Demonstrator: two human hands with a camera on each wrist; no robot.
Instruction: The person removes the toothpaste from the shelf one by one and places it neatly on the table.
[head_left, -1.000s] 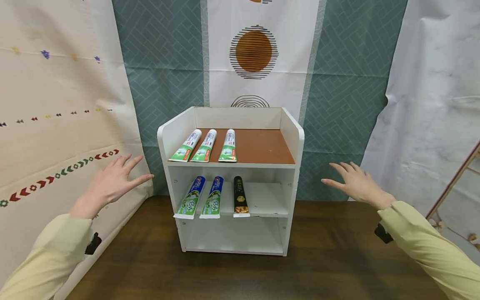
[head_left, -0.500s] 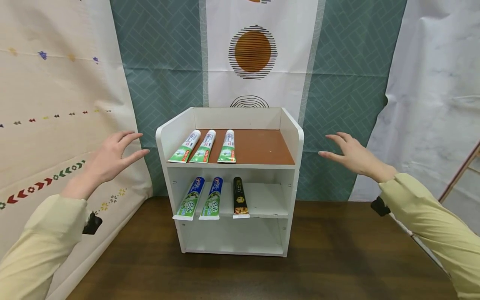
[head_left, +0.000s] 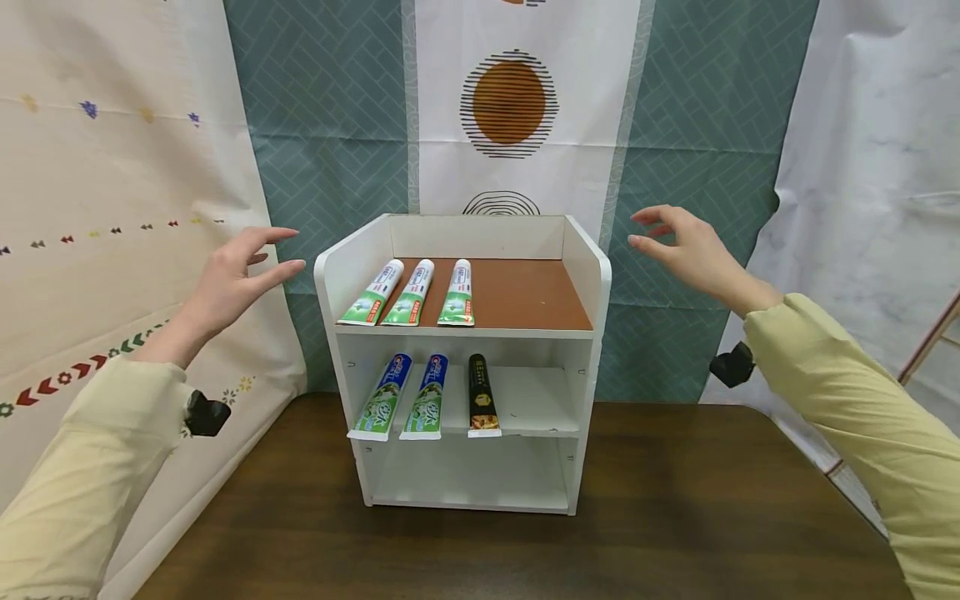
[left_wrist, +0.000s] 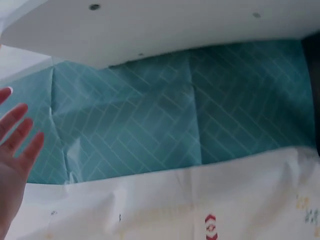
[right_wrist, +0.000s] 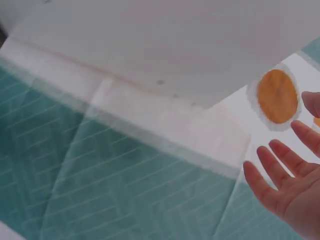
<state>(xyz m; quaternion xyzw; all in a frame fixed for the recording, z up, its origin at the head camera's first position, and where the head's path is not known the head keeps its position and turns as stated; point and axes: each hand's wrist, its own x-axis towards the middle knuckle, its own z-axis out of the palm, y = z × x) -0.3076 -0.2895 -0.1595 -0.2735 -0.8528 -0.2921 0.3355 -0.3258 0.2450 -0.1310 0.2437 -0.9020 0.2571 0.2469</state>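
Beyond the foreground of a dark wood-grain desk (head_left: 480, 558), a left hand (head_left: 232, 279) and right hand (head_left: 693, 250) hover, fingers relaxed, thumbs apart, flanking a boxy white shelf unit (head_left: 480, 237). Two blue-and-green tubes (head_left: 381, 400) and a black tube (head_left: 482, 396) lie on the unit's middle tier, three green-and-white tubes (head_left: 412, 293) on its top, lengthwise front-to-back, crimped ends foremost. Creased teal fabric (head_left: 337, 167) hangs behind the unit.
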